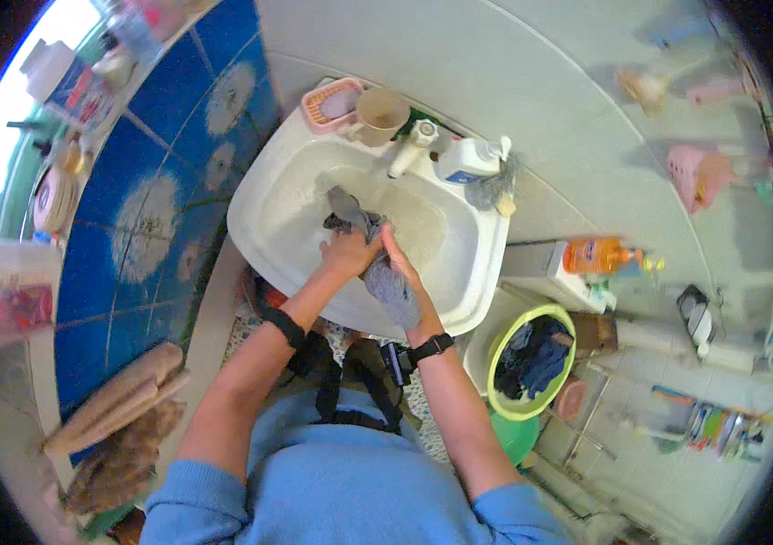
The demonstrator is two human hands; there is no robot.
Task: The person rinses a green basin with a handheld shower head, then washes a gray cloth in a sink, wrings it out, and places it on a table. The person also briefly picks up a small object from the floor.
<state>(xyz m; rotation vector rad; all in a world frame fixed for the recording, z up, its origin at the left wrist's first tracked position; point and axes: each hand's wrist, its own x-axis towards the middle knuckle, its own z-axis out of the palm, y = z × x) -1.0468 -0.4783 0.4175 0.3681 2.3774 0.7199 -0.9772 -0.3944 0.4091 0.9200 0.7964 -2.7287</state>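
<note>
A wet grey cloth item (390,289), perhaps a sock, is between my two hands above the white washbasin (250,272). My left hand (352,253) grips its middle, with a darker end hanging towards the back of the bowl. Pressed along the other side of it is my right hand (401,262), palm inward, the lighter grey end lying against that palm and wrist. Shallow cloudy water seems to cover the bowl's bottom. At the back rim, the tap (414,146) points into the bowl; whether it runs cannot be told.
Along the basin's back stand a pink soap dish (332,105), a beige cup (381,117), a white pump bottle (468,160) and a grey mesh scrubber (492,187). Right of the basin are a yellow-green tub (495,381) of dark clothes and an orange bottle (591,255). Towels (121,402) hang left.
</note>
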